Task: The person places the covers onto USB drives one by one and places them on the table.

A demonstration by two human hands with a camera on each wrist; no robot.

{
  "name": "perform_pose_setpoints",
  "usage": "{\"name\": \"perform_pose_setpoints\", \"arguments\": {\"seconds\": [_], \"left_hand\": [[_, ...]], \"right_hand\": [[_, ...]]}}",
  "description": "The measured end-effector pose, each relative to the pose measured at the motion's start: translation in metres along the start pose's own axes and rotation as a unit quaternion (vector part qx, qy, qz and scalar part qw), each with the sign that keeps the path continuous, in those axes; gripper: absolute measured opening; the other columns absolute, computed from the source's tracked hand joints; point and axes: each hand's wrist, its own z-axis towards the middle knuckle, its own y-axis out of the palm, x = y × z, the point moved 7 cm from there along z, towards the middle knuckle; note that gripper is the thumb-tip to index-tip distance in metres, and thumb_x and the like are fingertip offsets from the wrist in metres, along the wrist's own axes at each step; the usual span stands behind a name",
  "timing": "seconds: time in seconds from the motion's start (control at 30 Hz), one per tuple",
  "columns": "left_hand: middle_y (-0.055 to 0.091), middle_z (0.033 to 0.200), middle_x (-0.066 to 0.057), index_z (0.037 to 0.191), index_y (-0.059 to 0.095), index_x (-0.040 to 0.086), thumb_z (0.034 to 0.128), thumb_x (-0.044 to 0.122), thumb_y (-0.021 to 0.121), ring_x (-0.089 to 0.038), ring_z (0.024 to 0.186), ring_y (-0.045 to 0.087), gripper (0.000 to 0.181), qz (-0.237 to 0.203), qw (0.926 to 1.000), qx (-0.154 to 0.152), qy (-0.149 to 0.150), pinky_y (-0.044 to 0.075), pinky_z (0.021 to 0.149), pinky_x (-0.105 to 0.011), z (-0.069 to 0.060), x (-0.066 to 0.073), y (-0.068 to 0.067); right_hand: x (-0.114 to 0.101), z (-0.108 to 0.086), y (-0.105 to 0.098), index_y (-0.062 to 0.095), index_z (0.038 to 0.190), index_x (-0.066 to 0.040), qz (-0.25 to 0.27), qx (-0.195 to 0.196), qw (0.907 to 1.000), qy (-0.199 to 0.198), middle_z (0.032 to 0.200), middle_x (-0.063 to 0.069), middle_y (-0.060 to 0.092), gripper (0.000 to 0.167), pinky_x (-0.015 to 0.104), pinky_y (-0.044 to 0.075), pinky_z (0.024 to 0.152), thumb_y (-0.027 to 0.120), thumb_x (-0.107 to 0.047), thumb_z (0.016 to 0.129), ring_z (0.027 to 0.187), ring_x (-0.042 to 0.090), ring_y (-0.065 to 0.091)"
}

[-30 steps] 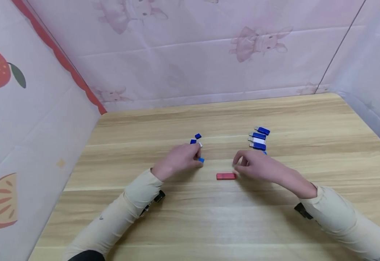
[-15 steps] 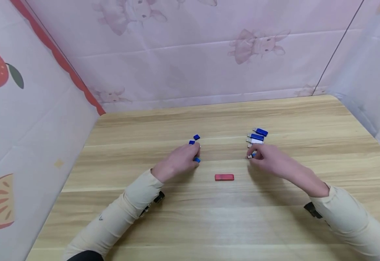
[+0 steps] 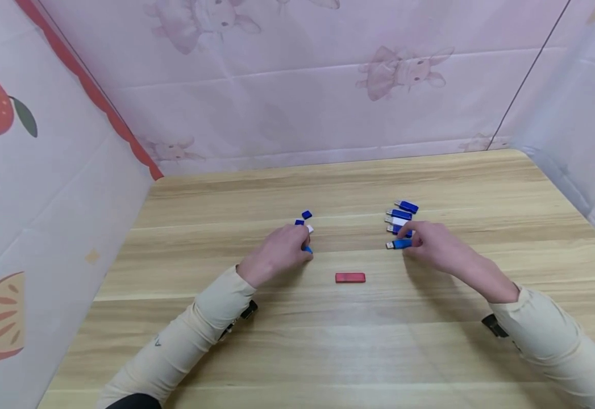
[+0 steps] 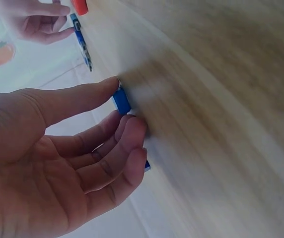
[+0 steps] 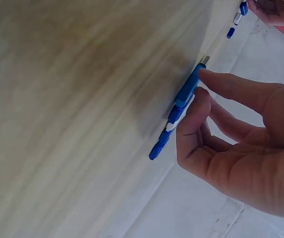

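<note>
Left hand: the left hand (image 3: 279, 253) pinches the light blue cap (image 4: 122, 100) between thumb and fingers, low over the table (image 3: 302, 341).
Right hand: thumb and index tips of the right hand (image 3: 441, 245) are at the light blue stick (image 3: 398, 244), narrow gap; can't tell whether they grip it.
Light blue stick: near end of the stick row, metal plug toward the left hand.
Stick row: beyond it, a dark blue stick (image 3: 396, 230), then the white stick (image 3: 398, 221), then two more dark blue ones, side by side.
Caps: the white cap (image 3: 310, 229) and two dark blue caps (image 3: 306, 215) just beyond the left fingers.
Red stick: the red stick (image 3: 350, 278) lies between the hands, nearer the person, touching neither.
Backdrop: rabbit-print cloth (image 3: 287, 108) behind the table.
</note>
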Motion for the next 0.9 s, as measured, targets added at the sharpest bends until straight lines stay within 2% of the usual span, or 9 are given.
{"name": "perform_pose_setpoints", "arguments": {"seconds": [0.37, 0.63, 0.8, 0.9], "left_hand": [[0.06, 0.081, -0.001, 0.088, 0.068, 0.008, 0.0948, 0.012, 0.076, -0.014, 0.074, 0.052, 0.011, -0.011, 0.9998, 0.002, -0.015, 0.042, 0.067, -0.026, -0.004, -0.007, 0.0], [0.07, 0.096, -0.005, 0.102, 0.07, 0.006, 0.0951, 0.014, 0.077, -0.016, 0.083, 0.059, 0.013, -0.066, 0.9976, -0.004, -0.021, 0.052, 0.078, -0.029, -0.005, -0.014, 0.001], [0.071, 0.086, -0.005, 0.103, 0.07, 0.004, 0.094, 0.012, 0.078, -0.013, 0.071, 0.062, 0.014, -0.114, 0.9931, -0.011, -0.026, 0.053, 0.067, -0.024, -0.002, -0.017, 0.0], [0.072, 0.081, -0.005, 0.102, 0.072, 0.003, 0.0935, 0.01, 0.077, -0.013, 0.065, 0.065, 0.012, -0.136, 0.9904, -0.011, -0.022, 0.054, 0.062, -0.024, -0.002, -0.016, -0.001]], "right_hand": [[0.003, 0.001, 0.002, 0.066, 0.118, 0.006, 0.0, -0.01, 0.9999, 0.009, 0.079, 0.01, 0.067, 0.024, 0.03, 0.04, 0.058, 0.071, -0.005, 0.097, 0.066, 0.017, 0.052], [0.004, 0.0, 0.004, 0.067, 0.116, 0.005, -0.001, -0.006, 1.0, 0.007, 0.073, 0.006, 0.063, 0.022, 0.027, 0.038, 0.055, 0.07, -0.01, 0.1, 0.061, 0.015, 0.049], [-0.001, 0.0, 0.005, 0.069, 0.117, 0.003, 0.013, 0.0, 0.9999, 0.001, 0.065, 0.0, 0.054, 0.023, 0.025, 0.035, 0.051, 0.072, -0.011, 0.099, 0.056, 0.013, 0.045], [-0.009, 0.0, 0.001, 0.073, 0.111, 0.0, 0.013, 0.022, 0.9992, -0.03, 0.063, -0.002, 0.05, 0.018, 0.025, 0.033, 0.054, 0.076, -0.011, 0.096, 0.059, 0.013, 0.043]]}}
